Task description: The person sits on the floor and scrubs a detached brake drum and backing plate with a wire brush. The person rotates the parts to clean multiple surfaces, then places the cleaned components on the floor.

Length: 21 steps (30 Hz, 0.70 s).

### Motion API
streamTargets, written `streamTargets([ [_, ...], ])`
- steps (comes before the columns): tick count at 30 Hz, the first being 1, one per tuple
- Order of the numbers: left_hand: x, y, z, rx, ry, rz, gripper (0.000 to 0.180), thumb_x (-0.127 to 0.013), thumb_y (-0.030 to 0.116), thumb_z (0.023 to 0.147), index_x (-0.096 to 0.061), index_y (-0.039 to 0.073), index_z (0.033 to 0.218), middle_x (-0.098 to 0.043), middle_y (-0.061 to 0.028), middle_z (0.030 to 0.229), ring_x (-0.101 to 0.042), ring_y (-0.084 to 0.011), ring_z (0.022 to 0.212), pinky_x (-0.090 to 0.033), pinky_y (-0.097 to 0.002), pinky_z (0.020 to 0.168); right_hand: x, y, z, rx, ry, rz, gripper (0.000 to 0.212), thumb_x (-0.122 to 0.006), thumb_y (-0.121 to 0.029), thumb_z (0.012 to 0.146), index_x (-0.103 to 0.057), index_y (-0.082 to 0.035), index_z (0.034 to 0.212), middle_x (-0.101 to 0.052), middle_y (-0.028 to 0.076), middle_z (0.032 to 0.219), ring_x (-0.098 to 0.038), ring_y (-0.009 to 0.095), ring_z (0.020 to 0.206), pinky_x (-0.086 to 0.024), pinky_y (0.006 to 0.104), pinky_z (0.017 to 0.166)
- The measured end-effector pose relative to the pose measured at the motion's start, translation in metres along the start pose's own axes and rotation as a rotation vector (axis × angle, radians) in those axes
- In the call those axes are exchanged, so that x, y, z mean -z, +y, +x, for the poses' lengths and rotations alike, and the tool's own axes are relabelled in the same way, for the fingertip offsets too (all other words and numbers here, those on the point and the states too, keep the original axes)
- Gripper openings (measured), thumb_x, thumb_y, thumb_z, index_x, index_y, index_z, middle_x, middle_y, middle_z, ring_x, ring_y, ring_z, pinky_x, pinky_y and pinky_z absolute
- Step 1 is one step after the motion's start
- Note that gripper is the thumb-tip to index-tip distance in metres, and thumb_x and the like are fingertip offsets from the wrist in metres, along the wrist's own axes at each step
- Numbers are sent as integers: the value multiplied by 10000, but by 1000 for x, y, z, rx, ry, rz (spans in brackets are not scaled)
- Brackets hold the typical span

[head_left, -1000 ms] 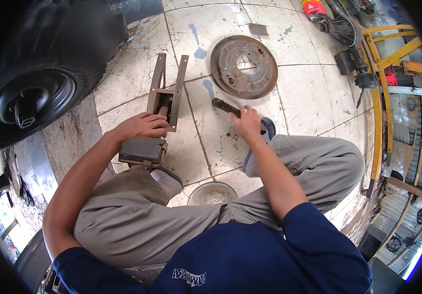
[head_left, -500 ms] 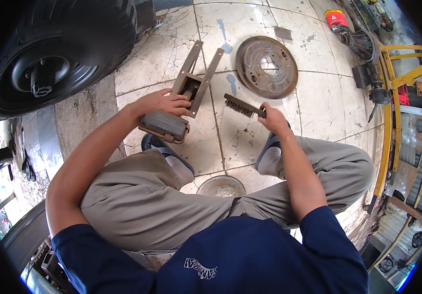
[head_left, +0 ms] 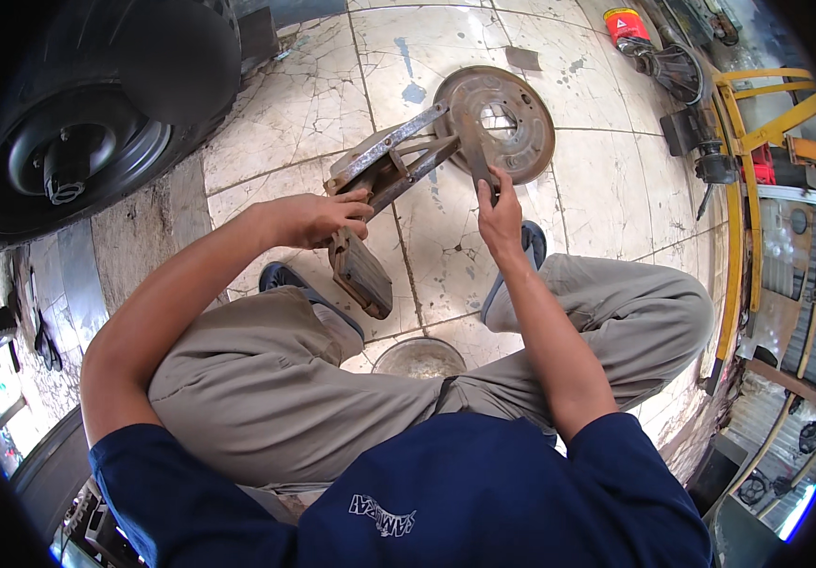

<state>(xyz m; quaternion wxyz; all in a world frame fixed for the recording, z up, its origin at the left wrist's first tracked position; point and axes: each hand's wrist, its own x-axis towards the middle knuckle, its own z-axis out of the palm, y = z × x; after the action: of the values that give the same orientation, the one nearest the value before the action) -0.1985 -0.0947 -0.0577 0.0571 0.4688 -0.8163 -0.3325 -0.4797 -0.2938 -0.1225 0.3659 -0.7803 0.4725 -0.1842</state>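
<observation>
Over tiled floor | left hand [head_left: 318, 216] fingers clamp rusty pedal bracket [head_left: 379, 189] | right hand [head_left: 500, 216] fingers pinch wire brush [head_left: 476, 142]

Cracked pale tiled floor [head_left: 275, 114] bears a rusty round brake plate [head_left: 512, 118] and a small metal bowl [head_left: 419, 358].

Garage floor of cracked pale tiles under daylight.

The tiled floor [head_left: 266, 104] is off-white, stained and crazed, with blue paint patches at the far side and dark grout lines crossing it. Far left, a black car wheel [head_left: 67, 161] stands on a grey concrete strip [head_left: 133, 246] that borders the tiles. Along the right runs a yellow metal frame [head_left: 744, 180], with a red container [head_left: 627, 24] and dark machine parts at its far end. A round metal bowl [head_left: 419, 358] sits on the near tiles. Bright light comes in at the near left edge and near right corner.
</observation>
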Motion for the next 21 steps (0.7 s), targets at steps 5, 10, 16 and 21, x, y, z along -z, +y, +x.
streamTargets([
  [5,2,-1,24,31,7,-82,403,-680,-57,816,-539,117,1151,-508,-68,1412,-344,-307,1472,-536,-422,1031,-5,0,-1,-110,94,182,554,-701,-311,922,-507,-47,1370,-673,160,1041,-653,271,924,-505,378,830],
  [10,52,11,29,377,-50,-531,419,-597,43,961,-517,120,1365,-527,-68,1436,-484,-248,1344,-445,-362,1103,-6,-10,-4,-156,29,219,590,-744,-279,868,-502,-89,1372,-678,160,1033,-670,259,886,-517,378,802],
  [16,25,-20,-20,482,177,-671,510,-619,117,983,-483,190,1469,-531,-33,1442,-541,-216,1270,-456,-350,1075,-20,-34,-10,159,-174,202,573,-715,-257,880,-500,-102,1388,-661,172,1161,-677,324,968,-529,397,856],
  [21,2,-22,-37,223,256,-689,386,-651,83,927,-607,127,1308,-500,-40,1443,-462,-177,1331,-417,-344,1099,-37,-57,-11,354,-345,101,561,-702,-235,913,-503,-115,1424,-628,166,1295,-658,344,1073,-525,402,924],
])
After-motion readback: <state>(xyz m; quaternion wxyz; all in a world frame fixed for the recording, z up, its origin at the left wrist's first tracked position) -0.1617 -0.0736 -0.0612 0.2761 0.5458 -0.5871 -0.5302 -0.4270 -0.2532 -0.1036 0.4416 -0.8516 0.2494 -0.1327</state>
